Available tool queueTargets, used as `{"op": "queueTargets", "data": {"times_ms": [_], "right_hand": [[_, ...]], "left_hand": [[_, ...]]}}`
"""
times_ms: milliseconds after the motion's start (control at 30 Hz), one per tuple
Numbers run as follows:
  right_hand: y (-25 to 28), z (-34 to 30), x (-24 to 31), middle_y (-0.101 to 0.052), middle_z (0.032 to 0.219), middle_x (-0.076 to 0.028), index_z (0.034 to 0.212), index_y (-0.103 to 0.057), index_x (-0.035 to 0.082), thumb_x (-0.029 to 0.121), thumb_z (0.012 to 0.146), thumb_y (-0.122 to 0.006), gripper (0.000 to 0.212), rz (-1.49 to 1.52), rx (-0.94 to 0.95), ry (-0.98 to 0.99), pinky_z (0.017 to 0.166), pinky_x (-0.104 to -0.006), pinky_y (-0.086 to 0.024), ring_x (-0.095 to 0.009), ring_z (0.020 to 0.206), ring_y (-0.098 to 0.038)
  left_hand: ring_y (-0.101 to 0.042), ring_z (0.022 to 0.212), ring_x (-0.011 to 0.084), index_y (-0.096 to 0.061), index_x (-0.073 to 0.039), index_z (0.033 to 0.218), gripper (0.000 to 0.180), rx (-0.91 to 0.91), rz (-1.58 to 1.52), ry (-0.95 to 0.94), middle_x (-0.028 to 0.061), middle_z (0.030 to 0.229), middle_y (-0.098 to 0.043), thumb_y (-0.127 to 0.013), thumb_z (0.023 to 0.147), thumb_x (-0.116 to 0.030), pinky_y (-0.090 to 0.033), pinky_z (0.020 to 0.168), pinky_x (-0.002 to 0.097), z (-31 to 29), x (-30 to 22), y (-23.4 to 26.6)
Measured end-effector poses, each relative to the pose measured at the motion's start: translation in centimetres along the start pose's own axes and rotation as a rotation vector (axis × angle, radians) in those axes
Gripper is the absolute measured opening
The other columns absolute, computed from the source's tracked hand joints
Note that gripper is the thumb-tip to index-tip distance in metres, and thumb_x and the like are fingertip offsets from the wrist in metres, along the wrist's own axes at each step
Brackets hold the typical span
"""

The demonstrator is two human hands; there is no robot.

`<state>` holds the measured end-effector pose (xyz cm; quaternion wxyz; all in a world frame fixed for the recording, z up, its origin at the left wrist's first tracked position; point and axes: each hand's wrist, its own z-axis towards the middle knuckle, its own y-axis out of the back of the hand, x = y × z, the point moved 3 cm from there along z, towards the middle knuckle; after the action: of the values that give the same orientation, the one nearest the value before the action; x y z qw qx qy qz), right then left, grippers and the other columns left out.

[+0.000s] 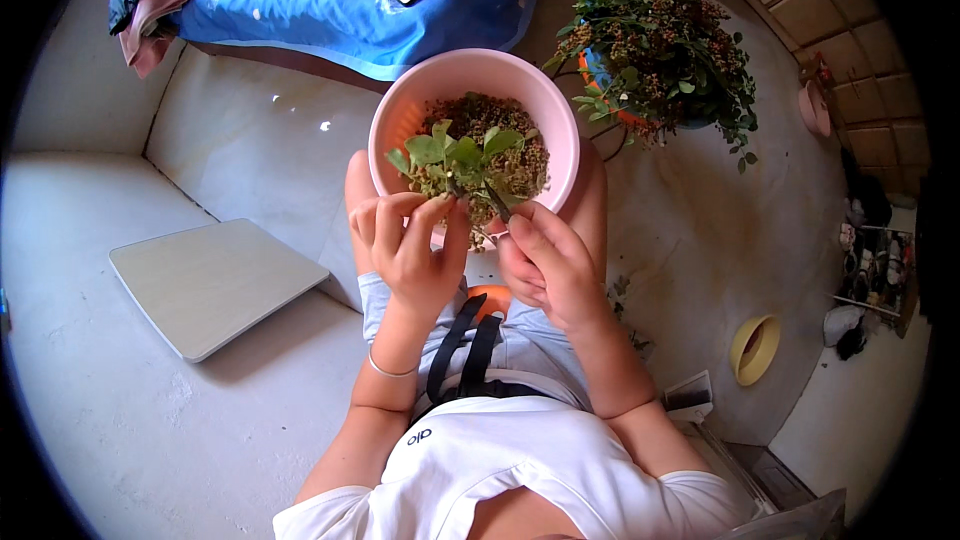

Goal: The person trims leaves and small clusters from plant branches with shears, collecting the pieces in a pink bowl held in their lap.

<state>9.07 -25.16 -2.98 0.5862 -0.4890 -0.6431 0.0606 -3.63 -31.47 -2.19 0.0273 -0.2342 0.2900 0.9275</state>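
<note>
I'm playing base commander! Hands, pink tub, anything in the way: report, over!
Left hand pinching leafy sprig. Right hand gripping slim dark tool. Pink tub holding small brownish berries. Sprig's leaves partly hide berries.

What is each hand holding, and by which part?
The left hand pinches a leafy green sprig by its near, stem end; the right hand grips a slender dark tool, seemingly by its near end; its kind is unclear.

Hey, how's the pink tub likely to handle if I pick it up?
The pink tub probably feels light for its size, since it looks like plastic and the berry clusters fill only its lower part. It looks smooth, so it may be slightly slippery. Tilting could slide the seemingly loose clusters sideways.
</note>
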Motion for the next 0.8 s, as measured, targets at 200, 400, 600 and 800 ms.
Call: {"op": "queueTargets", "data": {"times_ms": [200,400,600,800], "right_hand": [[0.6,-0.2,0.4,-0.036,0.055,0.005,0.104,-0.051,0.003,0.026,0.097,-0.042,0.025,-0.014,0.072,-0.043,0.036,-0.0159,-0.023,-0.001,0.041,-0.026],[1.0,-0.3,0.9,-0.037,0.055,0.005,0.105,-0.051,0.002,0.026,0.097,-0.042,0.027,-0.012,0.145,-0.099,0.037,-0.0153,-0.023,-0.001,0.041,-0.027],[1.0,-0.5,1.3,-0.037,0.055,0.005,0.105,-0.051,0.002,0.027,0.097,-0.042,0.028,0.027,0.161,-0.106,0.037,-0.0153,-0.023,-0.001,0.042,-0.028],[1.2,-0.4,1.3,-0.037,0.054,0.006,0.103,-0.052,0.002,0.027,0.097,-0.042,0.027,-0.003,0.160,-0.104,0.037,-0.0155,-0.023,-0.001,0.041,-0.028]], "left_hand": [[-0.046,0.073,0.0208,-0.064,-0.009,0.081,0.019,0.003,-0.040,0.005,0.0022,0.076,-0.053,-0.072,0.064,-0.006,-0.033,0.071,0.0337,0.0,0.6,-0.3],[-0.047,0.074,0.0217,-0.062,-0.003,0.077,0.016,0.035,-0.179,0.047,0.0061,0.075,-0.054,-0.070,0.064,0.002,-0.037,0.067,0.0304,0.1,0.9,-0.4],[-0.048,0.075,0.0209,-0.065,-0.005,0.076,0.016,0.039,-0.206,0.068,0.0037,0.076,-0.055,-0.072,0.062,0.000,-0.040,0.069,0.0312,0.0,1.3,-0.7],[-0.048,0.075,0.0197,-0.067,-0.006,0.076,0.017,0.069,-0.224,0.045,0.0024,0.075,-0.055,-0.072,0.061,-0.001,-0.040,0.069,0.0305,0.2,0.8,-0.8]]}}
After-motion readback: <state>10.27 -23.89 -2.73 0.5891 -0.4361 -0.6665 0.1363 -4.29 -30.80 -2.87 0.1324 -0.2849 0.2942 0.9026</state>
